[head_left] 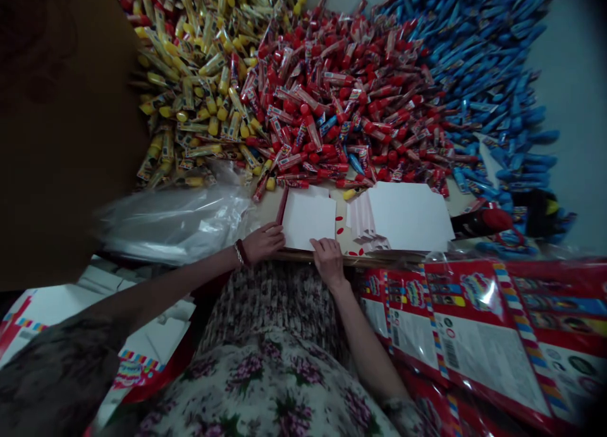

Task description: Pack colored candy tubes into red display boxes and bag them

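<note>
A white card [309,218] lies on a small board [351,257] in front of me. My left hand [263,241] rests at the card's left lower corner, fingers curled against its edge. My right hand [327,258] presses on the card's near edge with fingers bent over it. A fanned stack of white cards [403,217] sits just to the right. Whether either hand actually grips the card I cannot make out.
Beyond the board lie heaps of wrapped tubes: yellow [190,76], red [341,95], blue [478,76]. A clear plastic bag [175,222] is at left. Red printed flat cartons [478,336] are stacked at right, more cartons [142,355] at lower left.
</note>
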Demonstrator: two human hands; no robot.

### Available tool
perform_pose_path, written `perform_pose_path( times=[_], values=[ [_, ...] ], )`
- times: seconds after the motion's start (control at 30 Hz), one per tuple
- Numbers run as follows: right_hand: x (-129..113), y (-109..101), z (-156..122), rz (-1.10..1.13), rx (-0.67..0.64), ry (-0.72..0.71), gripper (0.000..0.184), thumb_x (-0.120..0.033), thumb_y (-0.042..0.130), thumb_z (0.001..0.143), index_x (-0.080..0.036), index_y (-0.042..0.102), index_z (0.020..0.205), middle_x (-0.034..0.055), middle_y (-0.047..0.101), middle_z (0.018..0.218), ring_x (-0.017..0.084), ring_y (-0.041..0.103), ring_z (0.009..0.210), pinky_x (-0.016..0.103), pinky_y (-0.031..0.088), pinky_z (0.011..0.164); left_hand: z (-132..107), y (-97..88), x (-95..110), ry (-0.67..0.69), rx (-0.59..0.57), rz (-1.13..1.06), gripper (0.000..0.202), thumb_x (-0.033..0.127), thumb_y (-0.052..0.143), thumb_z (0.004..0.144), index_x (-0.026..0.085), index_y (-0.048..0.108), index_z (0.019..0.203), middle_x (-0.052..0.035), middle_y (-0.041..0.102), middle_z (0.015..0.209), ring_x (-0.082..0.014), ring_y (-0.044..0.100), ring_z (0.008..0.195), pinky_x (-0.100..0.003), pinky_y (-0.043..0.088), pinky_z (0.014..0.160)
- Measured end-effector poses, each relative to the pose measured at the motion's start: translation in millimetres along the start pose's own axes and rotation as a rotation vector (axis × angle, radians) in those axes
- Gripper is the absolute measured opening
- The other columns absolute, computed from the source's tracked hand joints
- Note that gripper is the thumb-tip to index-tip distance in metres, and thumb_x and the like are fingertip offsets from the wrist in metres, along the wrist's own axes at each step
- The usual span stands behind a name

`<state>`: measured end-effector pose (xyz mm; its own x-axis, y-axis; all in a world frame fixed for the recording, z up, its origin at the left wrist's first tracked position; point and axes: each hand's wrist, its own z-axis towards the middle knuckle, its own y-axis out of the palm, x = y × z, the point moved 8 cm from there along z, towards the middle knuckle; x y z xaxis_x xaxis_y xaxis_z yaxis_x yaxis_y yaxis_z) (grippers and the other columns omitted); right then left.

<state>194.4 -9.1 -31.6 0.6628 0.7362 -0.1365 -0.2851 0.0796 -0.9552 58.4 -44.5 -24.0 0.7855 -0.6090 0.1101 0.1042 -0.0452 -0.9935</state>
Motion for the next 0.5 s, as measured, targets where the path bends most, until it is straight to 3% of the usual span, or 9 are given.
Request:
perform_pose_path(
  times=[0.1,0.17,0.3,0.4,0.5],
  values=[
    [-0.6,1.0,1.2,0.051,-0.072,0.062,0.016,-0.011,0.052,0.086,-0.015,0.067,0.089,0.0060,0.059,0.080,0.020,0.048,0.082,0.030,0.035,0.081,2.4,7.5,-0.9,0.066,-0.036,0.019,0.021,0.009,0.049,0.087,0.014,0.066,0.098,-0.0094,0.068,0.097,-0.0201,0.054,0.110,-0.037,0.033,0.107],
    [2.2,5.5,7.9,0.116,-0.196,0.132,0.015,-0.012,0.052,0.086,-0.015,0.067,0.084,0.0069,0.061,0.083,0.019,0.050,0.085,0.030,0.034,0.084,5.9,9.7,-6.9,0.026,-0.098,-0.013,0.021,0.008,0.049,0.085,0.015,0.068,0.092,-0.0076,0.069,0.089,-0.0186,0.058,0.100,-0.037,0.030,0.109],
    [19.5,22.5,36.1,0.335,-0.538,0.284,0.012,-0.020,0.060,0.084,-0.014,0.070,0.086,0.0068,0.066,0.086,0.017,0.055,0.083,0.027,0.035,0.078,19.8,15.2,-40.9,-0.269,-0.243,-0.255,0.021,0.007,0.054,0.076,0.017,0.071,0.081,-0.0049,0.070,0.082,-0.0175,0.061,0.089,-0.037,0.023,0.111],
    [34.6,35.4,66.1,0.443,-0.723,0.282,0.011,-0.025,0.076,0.069,-0.016,0.073,0.073,-0.0008,0.062,0.061,0.012,0.052,0.062,0.023,0.034,0.061,35.8,20.6,-69.0,-0.432,-0.290,-0.364,0.016,0.011,0.059,0.072,0.020,0.072,0.071,-0.0014,0.070,0.071,-0.0176,0.063,0.078,-0.037,0.032,0.102],
    [46.1,46.3,83.1,0.513,-0.842,0.294,0.013,-0.019,0.082,0.055,-0.015,0.072,0.061,-0.0049,0.054,0.047,0.009,0.046,0.051,0.022,0.030,0.053,43.6,21.1,-83.3,-0.546,-0.272,-0.407,0.009,0.012,0.065,0.065,0.019,0.070,0.067,0.0002,0.066,0.062,-0.0171,0.062,0.069,-0.035,0.039,0.091]
  ],
)
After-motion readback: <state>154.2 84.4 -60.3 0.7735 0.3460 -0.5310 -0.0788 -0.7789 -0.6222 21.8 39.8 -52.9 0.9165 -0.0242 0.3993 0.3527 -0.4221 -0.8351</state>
